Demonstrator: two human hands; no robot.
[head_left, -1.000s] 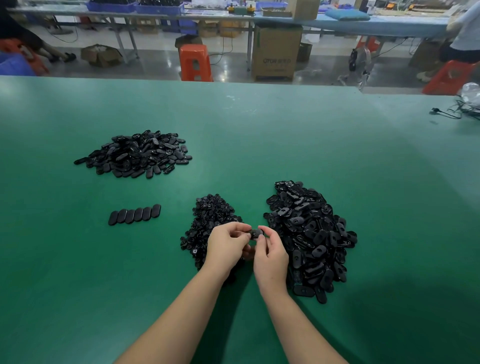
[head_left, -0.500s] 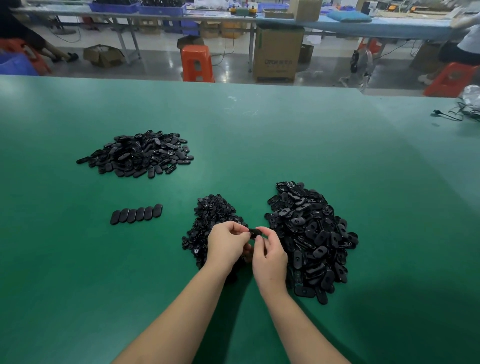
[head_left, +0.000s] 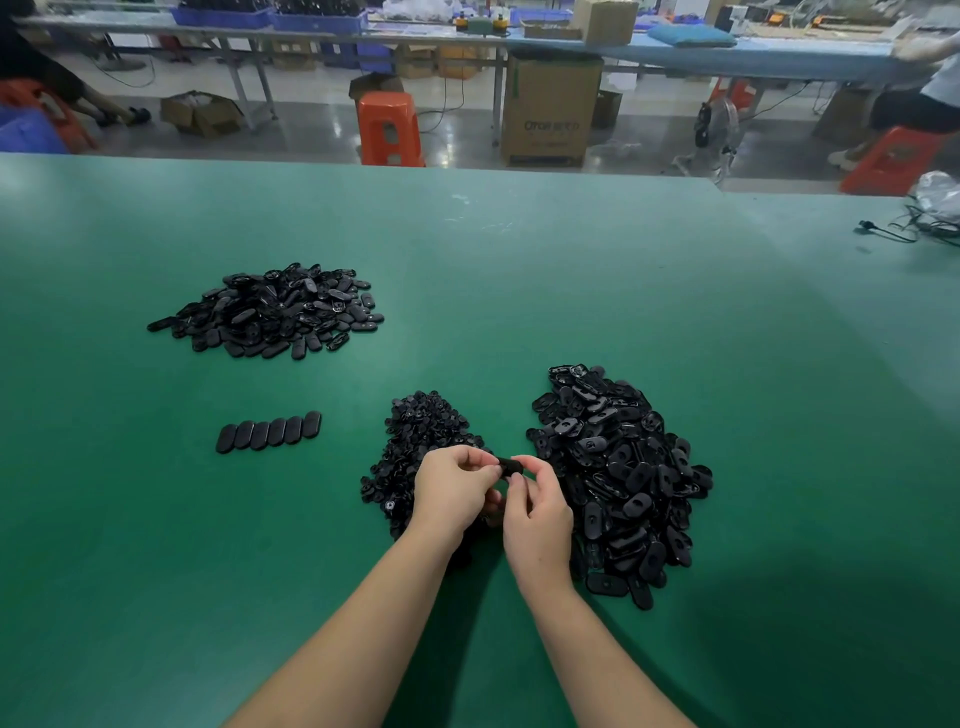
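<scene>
Item: black plastic part (head_left: 511, 464), small, held above the green table (head_left: 519, 270) between two heaps. Left hand (head_left: 454, 491) and right hand (head_left: 537, 519) both pinch it, fingers curled, fingertips meeting on it.
Just left: heap of small black fittings (head_left: 415, 436).
Just right: larger heap of oval black shells (head_left: 618, 467).
Further left: row of six oval pieces (head_left: 268, 432), edge to edge.
Far left: third heap of oval pieces (head_left: 275, 312).
Beyond the table: cardboard carton (head_left: 550, 111), print beginning "OTOR", remainder unreadable; orange stool (head_left: 388, 130).
</scene>
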